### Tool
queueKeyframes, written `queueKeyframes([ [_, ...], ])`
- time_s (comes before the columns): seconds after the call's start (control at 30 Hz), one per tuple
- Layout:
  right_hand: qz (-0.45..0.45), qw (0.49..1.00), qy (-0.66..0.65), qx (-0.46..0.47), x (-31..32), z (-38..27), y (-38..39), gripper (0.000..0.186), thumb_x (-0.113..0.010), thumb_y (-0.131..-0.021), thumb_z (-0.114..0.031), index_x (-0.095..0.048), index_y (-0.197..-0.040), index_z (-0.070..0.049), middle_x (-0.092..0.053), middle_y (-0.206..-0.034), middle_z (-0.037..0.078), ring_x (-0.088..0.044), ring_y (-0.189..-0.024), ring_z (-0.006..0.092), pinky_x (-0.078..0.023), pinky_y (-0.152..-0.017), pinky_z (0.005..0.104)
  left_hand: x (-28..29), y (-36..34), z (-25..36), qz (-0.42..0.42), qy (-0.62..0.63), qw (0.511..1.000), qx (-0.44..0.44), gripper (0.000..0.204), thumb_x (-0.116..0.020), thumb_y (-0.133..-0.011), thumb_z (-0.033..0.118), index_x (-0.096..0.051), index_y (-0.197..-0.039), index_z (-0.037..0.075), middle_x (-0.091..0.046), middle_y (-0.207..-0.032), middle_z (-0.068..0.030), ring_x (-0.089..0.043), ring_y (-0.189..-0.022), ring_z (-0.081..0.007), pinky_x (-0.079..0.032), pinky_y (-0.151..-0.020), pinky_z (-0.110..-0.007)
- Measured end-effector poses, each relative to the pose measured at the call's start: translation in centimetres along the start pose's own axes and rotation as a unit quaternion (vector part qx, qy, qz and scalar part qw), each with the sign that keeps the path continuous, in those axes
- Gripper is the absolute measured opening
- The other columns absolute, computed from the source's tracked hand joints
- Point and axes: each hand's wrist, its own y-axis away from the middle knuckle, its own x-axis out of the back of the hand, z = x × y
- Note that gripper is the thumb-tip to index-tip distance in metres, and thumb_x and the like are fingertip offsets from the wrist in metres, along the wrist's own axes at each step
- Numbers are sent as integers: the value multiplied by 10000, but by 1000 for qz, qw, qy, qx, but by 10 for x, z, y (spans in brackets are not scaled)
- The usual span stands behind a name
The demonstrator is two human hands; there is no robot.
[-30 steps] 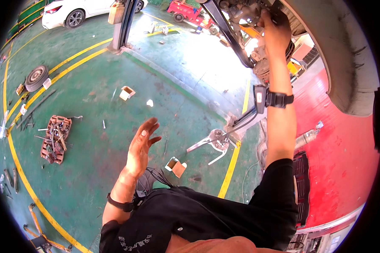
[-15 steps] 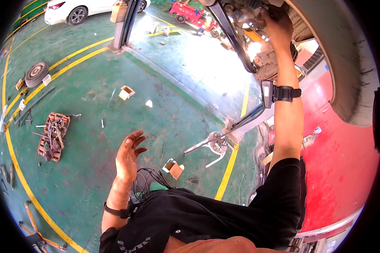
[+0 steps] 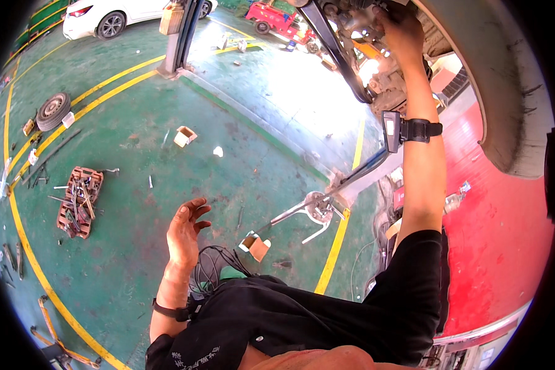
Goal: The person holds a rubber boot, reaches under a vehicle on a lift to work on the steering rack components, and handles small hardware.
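My right hand reaches up at the top right into the underside of a raised vehicle. Its fingers are curled at the metal parts near the upper edge; what they hold, if anything, is hidden. A dark strut-like bar slants down just left of that hand, and an orange-yellow part shows beside it. The vehicle's curved wheel-arch panel hangs to the right. Away from the vehicle, my left hand is raised over the green floor, fingers loosely bent and apart, with nothing in it.
A toolbox tray full of tools lies on the floor at left, with a wheel beyond it. Two small cardboard boxes sit on the floor. A lift post, a white car and a red cart stand farther back.
My right hand has shifted slightly up and left among the metal parts. My left hand has dropped a little, still empty and loosely bent.
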Motion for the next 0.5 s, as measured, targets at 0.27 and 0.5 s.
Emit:
queueKeyframes([
  [0.27,17,982,-181,-46,17,0,8,279,-720,-894,-185,-683,-1099,1,-706,-900,38,-645,-744,112,-500,-704,240,6,6,1,23,13,1000,1,415,-456,-964,391,-633,-1166,74,-626,-1246,-69,-583,-1151,-222,-449,-866,-360],
  [0.5,117,982,-146,17,-5,16,-3,256,-657,-927,-257,-715,-1021,-26,-712,-923,52,-663,-835,156,-499,-791,306,11,8,0,35,16,999,14,399,-484,-953,388,-643,-1134,70,-638,-1207,-65,-594,-1105,-216,-448,-838,-352],
])
